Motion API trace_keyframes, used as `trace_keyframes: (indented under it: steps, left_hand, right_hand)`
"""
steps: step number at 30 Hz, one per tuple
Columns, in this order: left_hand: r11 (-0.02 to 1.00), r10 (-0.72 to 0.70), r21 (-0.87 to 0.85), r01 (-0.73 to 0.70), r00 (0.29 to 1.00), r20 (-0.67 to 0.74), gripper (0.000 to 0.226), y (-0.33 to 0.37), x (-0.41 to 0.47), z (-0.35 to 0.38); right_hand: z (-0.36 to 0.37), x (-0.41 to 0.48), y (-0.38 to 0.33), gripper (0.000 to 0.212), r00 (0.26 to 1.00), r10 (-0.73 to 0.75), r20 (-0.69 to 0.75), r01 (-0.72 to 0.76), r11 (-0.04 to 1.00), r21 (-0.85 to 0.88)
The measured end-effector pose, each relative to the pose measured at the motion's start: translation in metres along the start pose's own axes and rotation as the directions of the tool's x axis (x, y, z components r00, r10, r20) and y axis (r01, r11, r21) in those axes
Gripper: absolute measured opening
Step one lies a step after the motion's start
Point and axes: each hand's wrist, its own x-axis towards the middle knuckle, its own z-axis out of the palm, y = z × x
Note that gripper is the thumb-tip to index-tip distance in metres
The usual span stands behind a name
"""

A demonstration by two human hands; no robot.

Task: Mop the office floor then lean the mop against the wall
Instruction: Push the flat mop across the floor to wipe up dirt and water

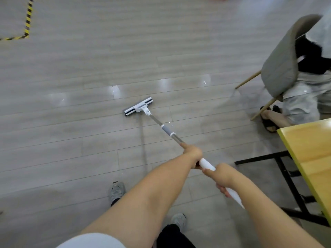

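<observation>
A flat mop with a white and grey head [138, 106] lies on the grey plank floor [71, 122] ahead of me, its metal pole running back to my hands. My left hand [192, 153] grips the pole further down, at the lower end of the white handle [206, 164]. My right hand [223, 176] grips the white handle near its top end. Wet shine shows on the floor beyond the mop head.
A person sits on a grey chair [279, 65] at the right, a sandalled foot [270, 119] on the floor. A yellow-topped table [308, 154] with black legs stands at my right. Yellow-black tape [27, 20] marks the floor at far left. My shoes [116, 192] are below.
</observation>
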Motion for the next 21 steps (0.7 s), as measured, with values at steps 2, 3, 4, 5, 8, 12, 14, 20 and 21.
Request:
trace_keyframes:
  steps: [2,3,4,5,8,12,14,20,21]
  left_hand:
    - [0.999,-0.033,-0.001,0.033,0.999,-0.036,0.092,-0.015,-0.001,-0.020]
    - [0.999,-0.049,-0.024,0.047,0.998,-0.047,0.093,-0.023,-0.003,-0.031]
    - [0.998,-0.063,-0.024,0.062,0.996,-0.060,0.093,-0.031,-0.006,-0.042]
    - [0.998,-0.069,-0.016,0.068,0.996,-0.064,0.093,-0.036,-0.007,-0.051]
    - [0.998,-0.044,0.031,0.047,0.995,-0.089,0.092,-0.038,0.007,-0.079]
    - [0.996,-0.021,0.081,0.032,0.991,-0.129,0.066,-0.019,0.029,-0.120]
    - [0.994,0.006,0.107,0.009,0.990,-0.141,0.046,-0.006,0.038,-0.144]
    - [0.999,0.005,0.053,0.002,0.992,-0.129,0.039,0.013,0.077,-0.215]
    - [0.999,0.004,0.036,0.000,0.994,-0.110,0.041,0.017,0.086,-0.227]
  right_hand:
    - [0.031,-0.004,-0.011,0.044,1.000,-0.023,0.020,0.021,0.996,0.081]
    - [0.047,-0.005,-0.017,0.040,0.999,-0.032,0.031,0.028,0.993,0.118]
    - [0.062,-0.005,-0.025,0.038,0.999,-0.033,0.039,0.027,0.988,0.151]
    - [0.073,-0.003,-0.032,0.037,0.999,-0.029,0.046,0.020,0.983,0.182]
    - [0.087,0.006,-0.062,0.039,0.997,-0.026,0.078,0.006,0.970,0.244]
    - [0.080,0.016,-0.114,0.038,0.996,-0.034,0.084,0.007,0.952,0.307]
    - [0.081,0.021,-0.142,0.035,0.997,-0.033,0.074,0.006,0.942,0.336]
    - [0.099,0.043,-0.223,0.029,0.995,-0.021,0.102,-0.022,0.916,0.400]
    - [0.101,0.048,-0.236,0.029,0.994,-0.020,0.106,-0.026,0.911,0.412]
